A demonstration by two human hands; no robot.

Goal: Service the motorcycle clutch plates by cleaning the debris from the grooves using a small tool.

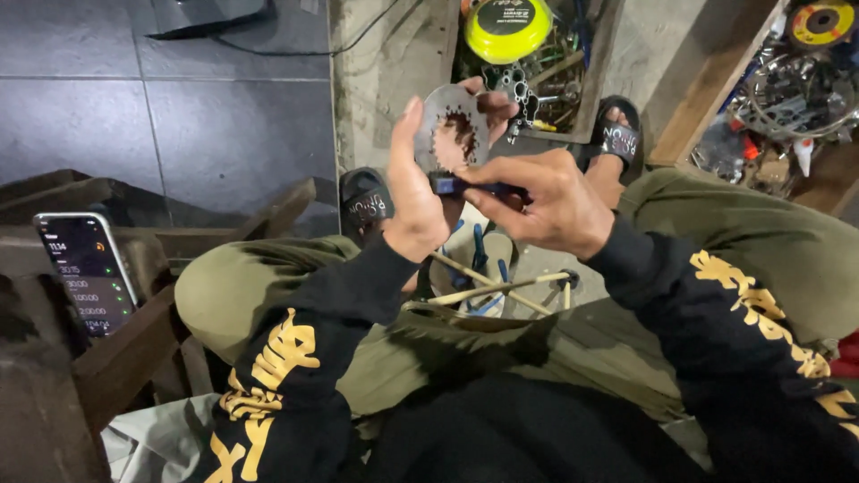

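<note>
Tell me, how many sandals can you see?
2. One black sandal sits left of the left hand; the other sandal is on the foot beyond the right hand.

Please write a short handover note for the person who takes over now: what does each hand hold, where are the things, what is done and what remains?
Left hand: grip closed on the edge of a round grey metal plate with a toothed inner hole, held upright above the knees.
Right hand: grip closed on a dark blue-handled tool, its tip hidden behind the left hand.
Nearby: wooden box of metal parts with a yellow round tin ahead on the floor; black smartphone on the wooden frame at left.
Done: plate picked up, tool brought to it.
Left: the work on the plate; how far it has gone cannot be told.
</note>
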